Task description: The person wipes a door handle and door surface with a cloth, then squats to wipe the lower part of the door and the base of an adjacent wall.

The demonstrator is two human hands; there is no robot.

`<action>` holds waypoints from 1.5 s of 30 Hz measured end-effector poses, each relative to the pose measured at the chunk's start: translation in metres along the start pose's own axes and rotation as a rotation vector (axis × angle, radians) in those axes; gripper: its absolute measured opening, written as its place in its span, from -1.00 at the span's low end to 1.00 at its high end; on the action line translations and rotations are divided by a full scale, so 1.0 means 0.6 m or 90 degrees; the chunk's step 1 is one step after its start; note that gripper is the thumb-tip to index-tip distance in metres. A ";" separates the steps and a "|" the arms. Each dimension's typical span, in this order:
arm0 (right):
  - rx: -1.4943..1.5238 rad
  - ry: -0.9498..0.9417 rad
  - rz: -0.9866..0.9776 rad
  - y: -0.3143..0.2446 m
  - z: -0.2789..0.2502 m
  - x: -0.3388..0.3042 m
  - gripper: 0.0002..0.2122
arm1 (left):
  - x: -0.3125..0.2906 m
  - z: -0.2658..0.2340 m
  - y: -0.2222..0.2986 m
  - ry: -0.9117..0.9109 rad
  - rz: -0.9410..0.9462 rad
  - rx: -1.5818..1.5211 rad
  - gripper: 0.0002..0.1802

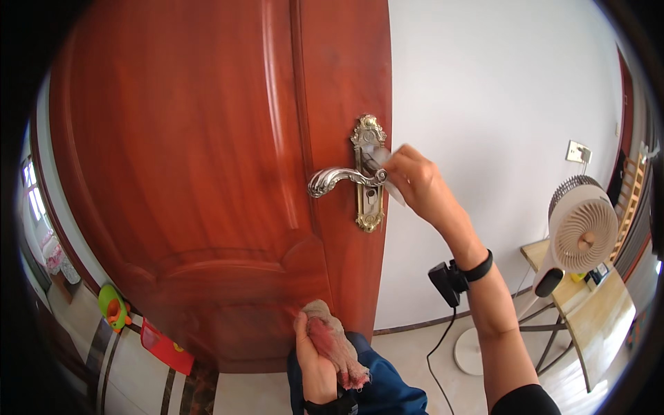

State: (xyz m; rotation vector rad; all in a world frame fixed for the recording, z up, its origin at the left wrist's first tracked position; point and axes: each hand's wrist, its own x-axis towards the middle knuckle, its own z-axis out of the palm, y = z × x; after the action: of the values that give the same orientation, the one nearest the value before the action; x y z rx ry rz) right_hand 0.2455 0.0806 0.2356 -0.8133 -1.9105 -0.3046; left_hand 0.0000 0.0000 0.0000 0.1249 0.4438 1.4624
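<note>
A reddish-brown wooden door (187,138) fills the left and middle of the head view. On its right edge is an ornate gold and silver lock plate (371,213) with a curved silver lever handle (334,180). Beside the plate, my right hand (418,181) is closed, pinching a thin whitish wipe (395,192) that partly covers the plate above the lever. Lower down, in front of the door, my left hand (312,356) is wrapped round a crumpled beige and red rag (330,339). Some of the left fingers are hidden behind the rag.
A white fan (584,232) stands at the right by a wooden folding table (595,318), below a wall socket (578,151). A cable hangs from a black device (448,282) on my right wrist. Green and orange toy (114,308) and red box (166,348) lie at lower left.
</note>
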 end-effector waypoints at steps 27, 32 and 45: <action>-0.130 -0.079 -0.026 -0.061 0.004 0.059 -0.65 | -0.049 0.024 -0.028 0.035 -0.021 -0.028 -0.77; 0.202 0.189 0.244 0.003 0.034 -0.028 -0.67 | -0.067 0.042 -0.026 0.051 -0.022 -0.016 -0.74; -0.299 0.163 -0.001 -0.069 0.140 -0.080 -0.52 | -0.039 0.011 -0.031 0.088 0.020 0.020 -0.68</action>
State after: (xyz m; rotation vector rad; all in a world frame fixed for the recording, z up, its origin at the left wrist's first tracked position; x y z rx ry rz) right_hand 0.1726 0.0753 0.1599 -1.0229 -1.6171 -0.8400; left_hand 0.0188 -0.0237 0.0043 0.0571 0.5792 1.5014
